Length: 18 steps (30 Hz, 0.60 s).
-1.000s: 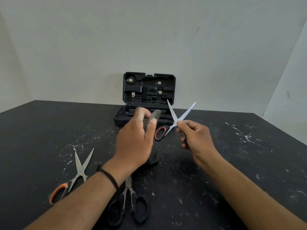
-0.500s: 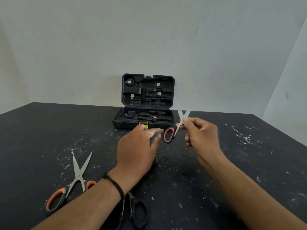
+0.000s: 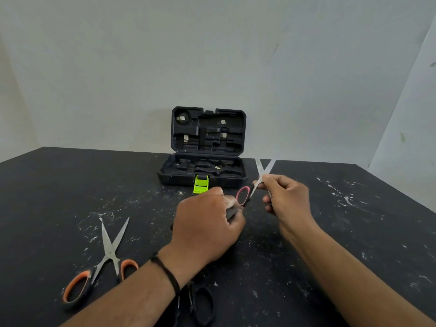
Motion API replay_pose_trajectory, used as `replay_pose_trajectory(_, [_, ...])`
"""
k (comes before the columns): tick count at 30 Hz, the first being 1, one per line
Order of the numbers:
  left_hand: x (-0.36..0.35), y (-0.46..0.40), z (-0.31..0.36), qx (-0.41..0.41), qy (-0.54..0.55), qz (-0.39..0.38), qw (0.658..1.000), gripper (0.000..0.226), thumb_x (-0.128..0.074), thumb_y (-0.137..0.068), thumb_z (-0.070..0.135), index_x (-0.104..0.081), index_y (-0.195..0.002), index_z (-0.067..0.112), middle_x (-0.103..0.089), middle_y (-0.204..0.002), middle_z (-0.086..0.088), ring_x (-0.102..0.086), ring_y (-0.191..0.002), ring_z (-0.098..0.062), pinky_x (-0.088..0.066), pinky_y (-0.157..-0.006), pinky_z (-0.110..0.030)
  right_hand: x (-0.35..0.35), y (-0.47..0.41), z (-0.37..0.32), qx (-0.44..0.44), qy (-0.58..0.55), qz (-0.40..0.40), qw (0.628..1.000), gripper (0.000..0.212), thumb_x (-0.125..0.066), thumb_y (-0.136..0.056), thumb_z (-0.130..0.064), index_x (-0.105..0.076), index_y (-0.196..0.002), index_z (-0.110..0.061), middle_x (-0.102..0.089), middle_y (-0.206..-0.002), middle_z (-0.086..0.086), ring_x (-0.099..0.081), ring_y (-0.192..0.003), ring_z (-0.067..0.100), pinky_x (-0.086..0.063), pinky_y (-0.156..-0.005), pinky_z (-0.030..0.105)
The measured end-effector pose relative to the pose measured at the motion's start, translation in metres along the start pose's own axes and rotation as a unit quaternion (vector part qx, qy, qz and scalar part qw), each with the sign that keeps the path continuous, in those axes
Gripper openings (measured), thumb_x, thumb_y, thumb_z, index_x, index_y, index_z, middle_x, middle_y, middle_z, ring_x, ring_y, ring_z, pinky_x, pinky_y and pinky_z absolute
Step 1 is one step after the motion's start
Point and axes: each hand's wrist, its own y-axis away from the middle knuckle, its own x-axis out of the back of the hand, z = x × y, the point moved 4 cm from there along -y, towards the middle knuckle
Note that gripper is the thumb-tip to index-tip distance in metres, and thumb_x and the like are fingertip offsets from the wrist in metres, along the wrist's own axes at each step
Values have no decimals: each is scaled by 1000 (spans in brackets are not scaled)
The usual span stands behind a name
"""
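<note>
My right hand (image 3: pixel 286 199) pinches a pair of scissors with pink-lined black handles (image 3: pixel 243 195) near the pivot, blades spread and pointing up. My left hand (image 3: pixel 207 225) is curled around a dark grey bar-shaped object (image 3: pixel 232 212), held low over the black table (image 3: pixel 354 232), just left of the scissors' pink loop. Most of the grey object is hidden under my fingers.
An open black tool case (image 3: pixel 207 147) with a green latch (image 3: pixel 201 184) stands at the table's back. Orange-handled scissors (image 3: pixel 103 260) lie open at front left. Black-handled scissors (image 3: pixel 200 303) lie under my left forearm. White scuffs mark the tabletop.
My left hand has lowered the grey object toward the table. My right hand has shifted right with the scissors, whose blades have closed partway. The green latch is now uncovered.
</note>
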Motion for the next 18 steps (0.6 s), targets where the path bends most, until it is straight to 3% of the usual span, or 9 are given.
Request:
replay_pose_trajectory(4, [5, -2, -4, -2, 72, 72, 995, 29, -53, -95, 46, -72, -116, 46, -60, -87, 18, -59, -72, -2, -48, -59, -18, -5, 4, 1, -5, 24, -30, 999, 16, -65, -99, -20, -77, -89, -15, -74, -79, -1, -55, -50, 6, -47, -48, 22])
replay_pose_trajectory(10, [-1, -4, -2, -45, 25, 5, 999, 28, -58, -92, 48, -70, -118, 49, -56, -95, 15, -58, -80, -5, -52, -63, -32, -21, 12, 5, -68, -16, -82, 994, 16, -66, -96, -17, -75, -84, -12, -69, -75, 3, -50, -54, 8, -38, -46, 22])
replay_pose_trajectory(14, [1, -6, -5, -26, -5, 23, 999, 27, -64, -91, 46, -71, -116, 44, -58, -94, 15, -60, -83, -6, -52, -64, -31, -22, 13, 6, -59, 26, -106, 992, 17, -66, -96, -18, -78, -87, -11, -68, -79, 8, -46, -53, 9, -31, -43, 21])
replay_pose_trajectory(18, [6, -9, -12, -11, 8, 52, 999, 23, -66, -91, 43, -73, -114, 42, -63, -92, 16, -62, -82, -5, -53, -65, -29, -28, 19, 3, -28, 44, -143, 988, 19, -68, -95, -19, -79, -81, -14, -63, -70, 5, -43, -51, 9, -29, -40, 20])
